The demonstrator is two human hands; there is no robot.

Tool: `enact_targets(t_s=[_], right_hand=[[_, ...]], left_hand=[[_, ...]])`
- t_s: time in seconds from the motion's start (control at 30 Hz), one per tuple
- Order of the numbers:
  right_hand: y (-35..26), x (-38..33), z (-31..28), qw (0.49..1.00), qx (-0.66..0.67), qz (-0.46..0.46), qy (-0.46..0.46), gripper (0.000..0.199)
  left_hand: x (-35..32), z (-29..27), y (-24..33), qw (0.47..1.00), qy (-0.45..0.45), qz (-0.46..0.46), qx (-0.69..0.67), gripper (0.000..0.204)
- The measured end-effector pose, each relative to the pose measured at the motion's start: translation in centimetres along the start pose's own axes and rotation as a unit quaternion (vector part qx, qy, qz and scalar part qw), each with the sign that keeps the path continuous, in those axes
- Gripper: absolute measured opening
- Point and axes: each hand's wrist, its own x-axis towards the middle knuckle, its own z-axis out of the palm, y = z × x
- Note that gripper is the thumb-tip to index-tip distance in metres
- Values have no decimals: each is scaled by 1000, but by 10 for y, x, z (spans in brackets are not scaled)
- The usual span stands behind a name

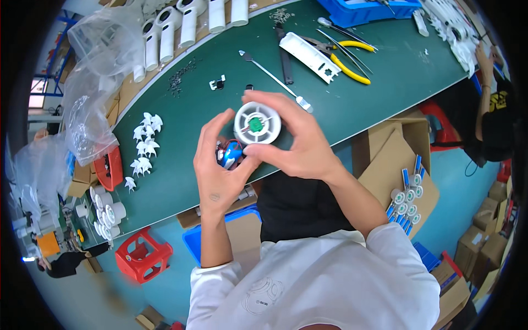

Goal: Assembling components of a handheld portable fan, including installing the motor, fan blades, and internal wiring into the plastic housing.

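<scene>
White housing held face-up to the view above the table

The white housing (257, 123) is in the right hand (305, 144), over the green table (181, 143) near its front edge. Its round, spoked end with a green core faces the camera. The long axis seems to run nearly along the line of sight, so its length is hidden. A blue part (232, 154) with red and dark wires lies just below and left of it, in the hollow of the left hand (213, 165); whether wires join the two cannot be told.

Bare table lies leftward, as far as the white blades (144, 144). Beyond the hands, the small clip (217, 83) and the thin tool (275, 78) lie near; the white shell (309, 56) and pliers (347, 70) lie farther up and right. The front edge slants up to the right, passing just under the hands.

The right forearm comes in from the lower right; its fingers bend over the housing's top and the thumb presses below, gripping it. The left forearm rises nearly upright, fingers curled around the blue part, thumb pointing right. Contact between left fingertips and housing is unclear.
</scene>
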Motion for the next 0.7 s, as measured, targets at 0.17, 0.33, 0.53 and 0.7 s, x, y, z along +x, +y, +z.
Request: enact_targets(t_s=[0.17, 0.33, 0.53, 0.7], right_hand=[[0, -2, 0, 994, 93, 23, 52, 61], [-2, -1, 0, 997, -31, -26, 68, 52], [-3, 5, 6, 990, -98, -55, 83, 41], [-5, 7, 11, 990, -107, -39, 89, 37]], left_hand=[[-4, -22, -16, 963, -37, -90, -250, 47], [-5, -21, -19, 925, -31, -104, -363, 43], [-10, -28, -22, 904, -47, -169, -389, 36], [-13, -20, -10, 962, -29, -163, -216, 32]])
